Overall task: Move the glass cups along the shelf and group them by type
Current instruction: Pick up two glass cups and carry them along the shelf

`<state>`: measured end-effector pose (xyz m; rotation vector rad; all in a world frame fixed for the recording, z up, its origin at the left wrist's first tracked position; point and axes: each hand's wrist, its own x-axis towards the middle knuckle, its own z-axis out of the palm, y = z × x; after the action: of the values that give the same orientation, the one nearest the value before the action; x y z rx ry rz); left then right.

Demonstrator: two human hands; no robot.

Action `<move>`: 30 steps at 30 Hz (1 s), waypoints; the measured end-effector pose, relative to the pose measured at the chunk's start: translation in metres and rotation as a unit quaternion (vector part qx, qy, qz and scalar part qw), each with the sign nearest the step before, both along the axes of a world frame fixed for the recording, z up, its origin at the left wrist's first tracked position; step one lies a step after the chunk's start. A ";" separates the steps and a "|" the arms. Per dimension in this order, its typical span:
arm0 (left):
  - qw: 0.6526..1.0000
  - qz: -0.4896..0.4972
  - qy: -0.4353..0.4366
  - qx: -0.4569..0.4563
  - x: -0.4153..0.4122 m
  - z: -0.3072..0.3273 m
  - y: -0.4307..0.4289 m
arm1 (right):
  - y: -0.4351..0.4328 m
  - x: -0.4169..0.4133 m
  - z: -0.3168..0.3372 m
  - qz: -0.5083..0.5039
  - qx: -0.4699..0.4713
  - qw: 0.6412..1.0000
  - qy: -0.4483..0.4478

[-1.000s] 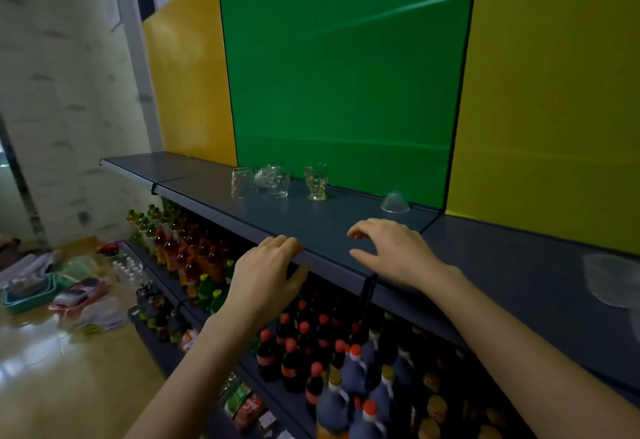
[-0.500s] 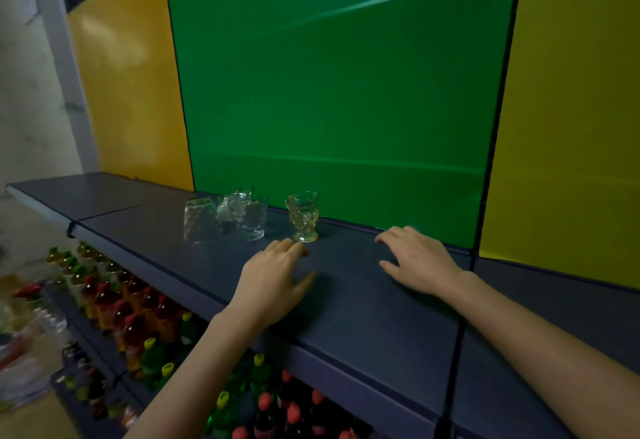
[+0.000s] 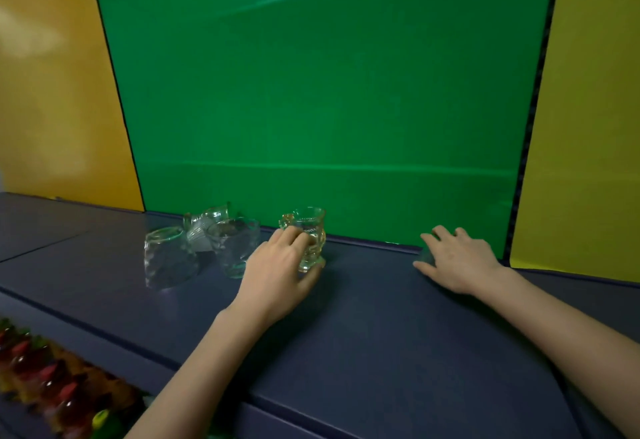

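Left hand (image 3: 277, 275) has just closed the gap: half a sec ago it was flat on the shelf (image 3: 363, 352) short of the glasses, now fingers wrap the footed glass cup (image 3: 306, 239), thumb curling under by the foot, so that's grasping, first pick looks underway. Cup is upright, standing near the back edge against the green panel (image 3: 329, 92), not lifted as far as I can tell. Right hand (image 3: 457, 262) has slid back too, now spread over a small clear dome-shaped cup (image 3: 424, 256) near the back of the shelf; fingers splayed, can't tell if it's gripped or just covered. Viewpoint has pushed in closer. To the left, three more glasses bunched up: a ribbed tumbler (image 3: 166, 258) nearest the front, a clear cup (image 3: 233, 248) just beside the left hand, another glass (image 3: 207, 222) behind, leaning or tipped, edges hard to read. Contents: all look empty, no liquid visible. Lower rack, bottom-left: bottles (image 3: 45, 379), blurry. Sorting barely begun, I'd say.
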<state>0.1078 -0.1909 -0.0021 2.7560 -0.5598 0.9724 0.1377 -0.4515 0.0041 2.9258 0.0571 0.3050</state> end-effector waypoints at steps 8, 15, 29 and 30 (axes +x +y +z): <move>0.996 -0.030 0.028 -0.079 0.037 0.013 0.027 | 0.011 0.006 0.012 -0.070 0.107 0.988 0.086; 0.974 -0.049 0.139 -0.174 0.063 0.013 0.023 | 0.035 -0.014 0.016 -0.069 0.117 0.984 0.115; 0.930 -0.080 0.152 -0.325 0.086 -0.003 0.007 | 0.061 -0.058 -0.005 -0.008 0.473 0.880 -0.043; 0.927 -0.083 0.160 -0.330 0.087 -0.004 0.008 | 0.063 -0.060 -0.007 -0.011 0.510 0.859 -0.044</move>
<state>0.1952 -0.1831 -0.0057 2.1485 -0.3231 0.5205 0.0779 -0.3887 -0.0033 3.9485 -0.2265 0.6204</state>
